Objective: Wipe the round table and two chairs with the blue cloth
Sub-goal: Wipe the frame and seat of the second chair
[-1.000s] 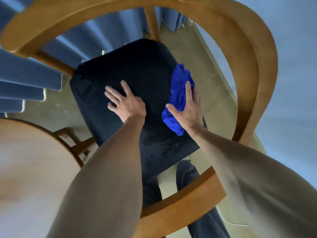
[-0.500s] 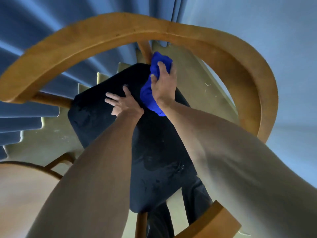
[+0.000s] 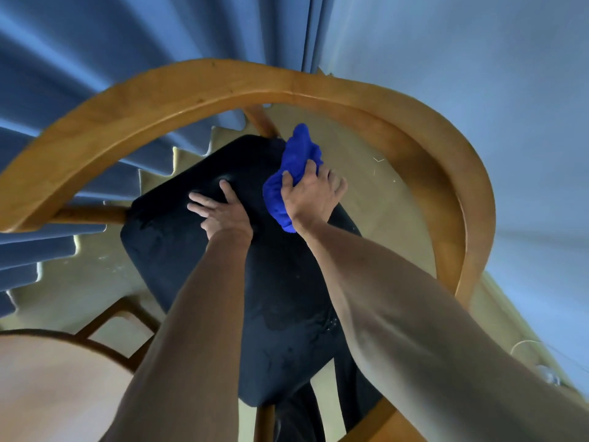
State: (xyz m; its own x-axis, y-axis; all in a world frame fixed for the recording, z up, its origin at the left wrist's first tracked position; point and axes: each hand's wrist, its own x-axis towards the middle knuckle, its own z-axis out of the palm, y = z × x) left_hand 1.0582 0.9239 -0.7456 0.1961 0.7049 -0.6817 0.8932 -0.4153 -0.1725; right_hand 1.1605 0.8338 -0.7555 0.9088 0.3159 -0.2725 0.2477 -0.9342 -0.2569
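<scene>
No readable text, no labels, no brands, no numbers anywhere in view

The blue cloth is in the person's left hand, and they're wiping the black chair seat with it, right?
Not quite. The head view shows the blue cloth bunched in the right hand, not the left. The left hand lies flat on the black chair seat, fingers spread and holding nothing. The rest is right: the cloth is pressed on the seat near its far edge.
</scene>
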